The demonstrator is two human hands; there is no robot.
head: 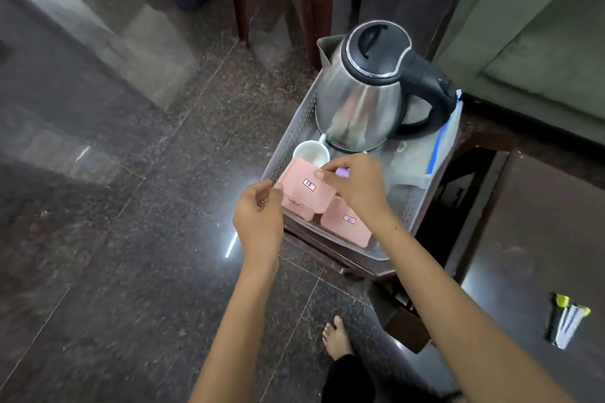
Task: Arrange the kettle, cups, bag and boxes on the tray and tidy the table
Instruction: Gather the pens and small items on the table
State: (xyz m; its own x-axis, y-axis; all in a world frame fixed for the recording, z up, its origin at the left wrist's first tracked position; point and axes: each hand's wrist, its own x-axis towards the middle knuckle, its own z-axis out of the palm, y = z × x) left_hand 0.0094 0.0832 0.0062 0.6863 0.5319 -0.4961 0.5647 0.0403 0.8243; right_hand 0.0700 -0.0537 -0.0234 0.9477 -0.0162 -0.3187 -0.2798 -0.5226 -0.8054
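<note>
Both hands (258,216) (355,188) pinch the upper pink box (307,193) over the tray (288,137)

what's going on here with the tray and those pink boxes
A person is arranging a perforated metal tray. Both hands hold a pink box: the left hand at its left edge, the right hand at its top right. A second pink box lies beside it. The kettle, a white cup and a clear bag already sit on the tray.
</note>
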